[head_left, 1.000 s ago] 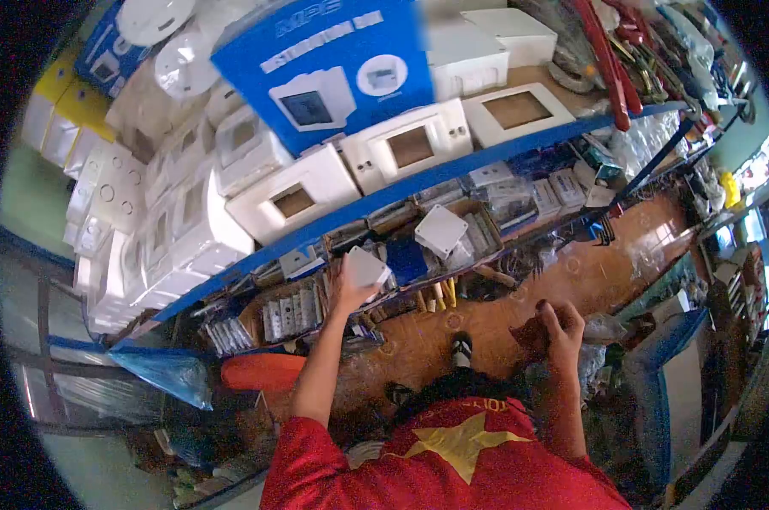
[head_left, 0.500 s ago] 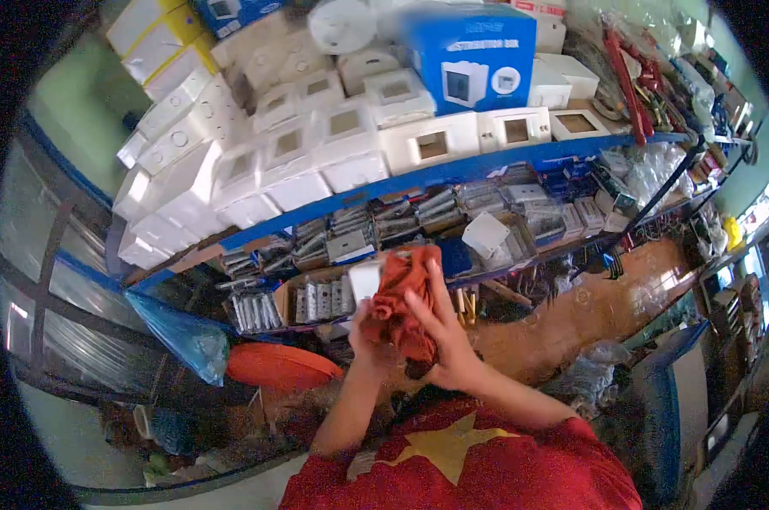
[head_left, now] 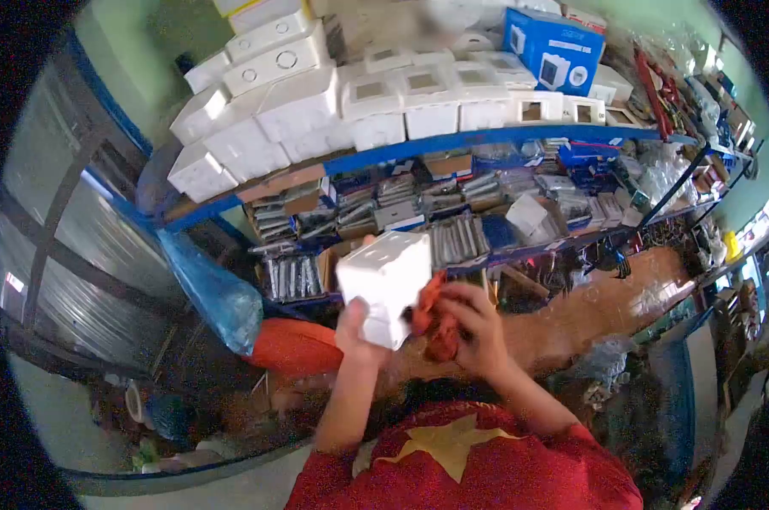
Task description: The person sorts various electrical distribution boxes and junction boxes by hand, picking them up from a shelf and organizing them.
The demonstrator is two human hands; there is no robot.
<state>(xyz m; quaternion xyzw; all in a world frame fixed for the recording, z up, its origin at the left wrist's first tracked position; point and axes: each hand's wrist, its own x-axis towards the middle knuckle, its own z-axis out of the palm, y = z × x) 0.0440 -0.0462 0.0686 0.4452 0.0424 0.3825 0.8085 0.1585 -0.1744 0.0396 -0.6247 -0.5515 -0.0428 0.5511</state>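
Note:
My left hand (head_left: 359, 333) grips a white plastic box (head_left: 384, 280) at its lower left side, thumb on the near face. The box is held up in front of the shelves, tilted. My right hand (head_left: 479, 330) has its fingers closed round a crumpled orange-red cloth (head_left: 436, 327), which is bunched against the box's right side. Part of the cloth is hidden under the fingers.
White boxes (head_left: 422, 89) with windows stand in rows on the blue-edged upper shelf (head_left: 384, 157), beside a blue distribution-box carton (head_left: 554, 51). Below lie several packets (head_left: 456, 236) in cartons. A blue plastic bag (head_left: 214, 293) hangs at left, near an orange rounded object (head_left: 295, 346).
The cloth has moved off the front of the box to its right side, so the box shows almost whole. My hands have drawn apart, and the view has shifted left.

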